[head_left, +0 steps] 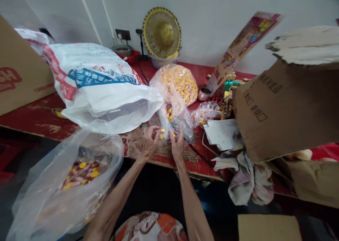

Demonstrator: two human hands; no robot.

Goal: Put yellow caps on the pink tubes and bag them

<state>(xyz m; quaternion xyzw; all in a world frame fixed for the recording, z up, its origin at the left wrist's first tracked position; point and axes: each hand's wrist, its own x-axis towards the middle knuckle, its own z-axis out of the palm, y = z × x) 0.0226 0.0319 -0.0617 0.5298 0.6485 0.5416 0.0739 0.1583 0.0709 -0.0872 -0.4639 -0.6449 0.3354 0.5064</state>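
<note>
In seemingly piece-by-piece handling, the left hand (150, 142) pinches yellow-ended pieces (162, 131) at the near end of the clear plastic bag (182, 111), the right hand (177, 144) curls there, its hold unclear, and the next move calls for nimbleness.

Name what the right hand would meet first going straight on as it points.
The right hand would likely meet the clear plastic bag first, its loose near end just ahead; depth is unclear.

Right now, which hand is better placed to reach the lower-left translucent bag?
Probably the left hand: it's nearer the translucent bag. The right hand is farther, beyond the left.
</note>
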